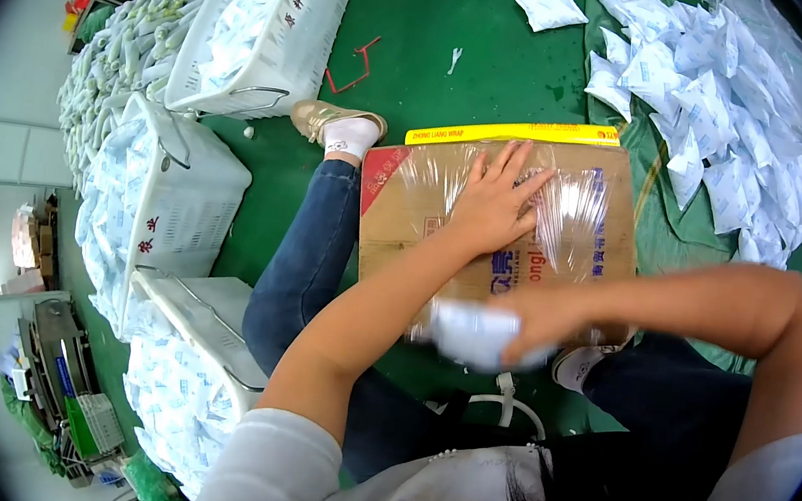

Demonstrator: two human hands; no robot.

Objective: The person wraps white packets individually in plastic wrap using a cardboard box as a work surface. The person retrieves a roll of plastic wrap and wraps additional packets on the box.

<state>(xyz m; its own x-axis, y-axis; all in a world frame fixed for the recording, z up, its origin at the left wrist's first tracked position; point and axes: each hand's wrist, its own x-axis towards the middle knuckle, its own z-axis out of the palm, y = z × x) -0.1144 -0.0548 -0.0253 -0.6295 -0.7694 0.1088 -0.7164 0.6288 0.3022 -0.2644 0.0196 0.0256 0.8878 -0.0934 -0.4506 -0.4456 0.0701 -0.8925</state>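
From afar I'm watching the left hand (pixel 499 201) lying fingers-spread on the film-covered carton (pixel 408 191) between 2 legs (pixel 313 230), while the right hand (pixel 549 321), its arm (pixel 715 304) bending sharply, is touching a blurred white object (pixel 471 332), grip too smeared to tell.

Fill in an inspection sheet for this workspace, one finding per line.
Surface: green floor, small scraps in places.
Job's things: cardboard box with shiny clear film over its top; yellow strip lettered WRAP along its far edge; whitish thing at its near edge, too blurred to identify.
Clutter: bent red strip and a lone white packet on the floor.
Hands: left hand spread on the film; right hand at the whitish thing, grip blurred.
Cables: nothing seen.
Surroundings: three white crates of packets at left; packet heap at far right.
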